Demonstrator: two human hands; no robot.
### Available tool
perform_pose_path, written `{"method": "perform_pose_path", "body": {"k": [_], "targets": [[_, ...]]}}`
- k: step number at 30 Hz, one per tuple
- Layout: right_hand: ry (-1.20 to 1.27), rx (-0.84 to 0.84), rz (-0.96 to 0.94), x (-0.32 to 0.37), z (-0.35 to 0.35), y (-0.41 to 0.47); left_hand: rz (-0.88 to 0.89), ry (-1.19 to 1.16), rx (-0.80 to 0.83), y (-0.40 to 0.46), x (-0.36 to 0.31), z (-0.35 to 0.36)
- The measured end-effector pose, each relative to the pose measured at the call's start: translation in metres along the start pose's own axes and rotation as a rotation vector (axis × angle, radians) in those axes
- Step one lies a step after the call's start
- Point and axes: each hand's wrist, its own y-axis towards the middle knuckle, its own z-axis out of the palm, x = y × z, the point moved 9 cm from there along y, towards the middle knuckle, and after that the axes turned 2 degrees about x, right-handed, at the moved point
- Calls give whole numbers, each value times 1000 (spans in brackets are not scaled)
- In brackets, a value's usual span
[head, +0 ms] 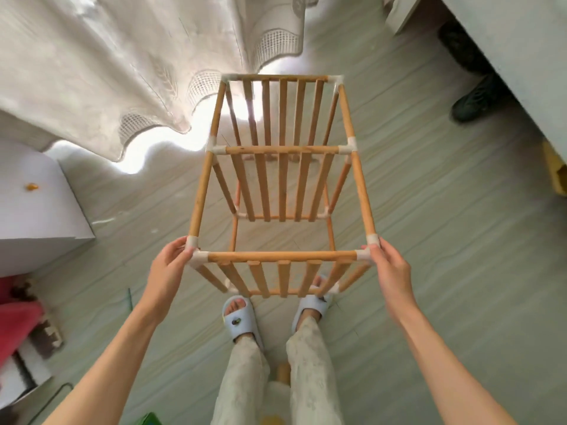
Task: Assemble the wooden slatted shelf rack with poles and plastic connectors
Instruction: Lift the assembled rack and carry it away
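Observation:
The wooden shelf rack (282,256) stretches away from me above the floor, with slatted shelves, round poles and white plastic corner connectors. My left hand (167,268) grips the near left connector (194,256), thumb on top. My right hand (391,268) grips the near right connector (366,253). The nearest slatted shelf (283,279) hangs in front of my feet. A middle shelf (282,185) and a far shelf (282,111) lie further out.
A pale curtain (129,75) hangs at the upper left above a white box (36,210). White furniture (521,56) and a dark shoe (472,102) stand at the upper right. My slippered feet (242,317) stand on the grey wood-look floor (445,210).

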Motion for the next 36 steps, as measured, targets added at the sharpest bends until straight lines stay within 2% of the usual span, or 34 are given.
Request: {"method": "perform_pose_path", "body": {"k": [7,12,17,23,28,33,36], "targets": [[124,41,-160,108,-10,-18,270,-3,-59,-40,-110,-24],[88,76,-199,139,11,12,237,4,-115,0,-137,-24],[66,21,-156,133,23,39,256,35,-118,28,-149,-9],[14,27,-114,120,19,42,174,146,-8,34,-120,6],[2,15,-34,94,12,42,113,147,98,45,-102,19],[-77,55,19,73,17,41,98,123,103,49,-95,18],[12,93,85,54,19,35,71,70,97,48,-91,21]]}}
